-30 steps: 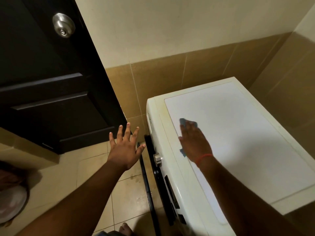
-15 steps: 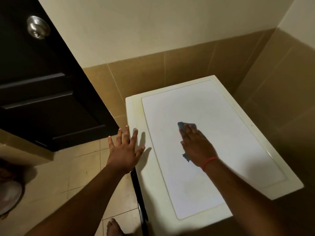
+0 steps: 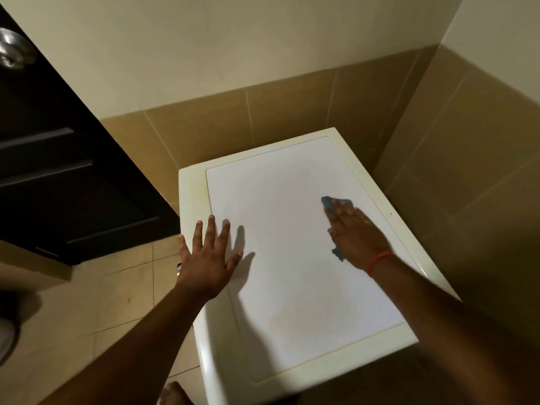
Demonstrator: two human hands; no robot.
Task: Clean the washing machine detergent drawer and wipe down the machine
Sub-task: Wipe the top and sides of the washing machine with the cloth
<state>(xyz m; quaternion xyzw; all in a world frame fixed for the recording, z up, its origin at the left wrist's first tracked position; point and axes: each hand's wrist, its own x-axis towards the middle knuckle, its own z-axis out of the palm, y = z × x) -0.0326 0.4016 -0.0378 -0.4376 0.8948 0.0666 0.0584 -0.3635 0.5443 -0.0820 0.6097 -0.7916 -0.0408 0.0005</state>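
1. While our right hand (image 3: 358, 235) presses a blue cloth (image 3: 328, 202) flat against the washing machine (image 3: 292, 258) top, fingers straight, grip released.
2. Our left hand (image 3: 207, 258) hovers spread over its left edge, grasping nothing.

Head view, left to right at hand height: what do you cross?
dark door → tiled floor → left hand → white washing machine top → right hand pressing the blue cloth → tiled wall

White washing machine (image 3: 292, 287) in tiled corner, flat top with cream rim, seen from above. Blue cloth (image 3: 328, 202) flat on top near right edge, mostly covered by right hand (image 3: 358, 238).
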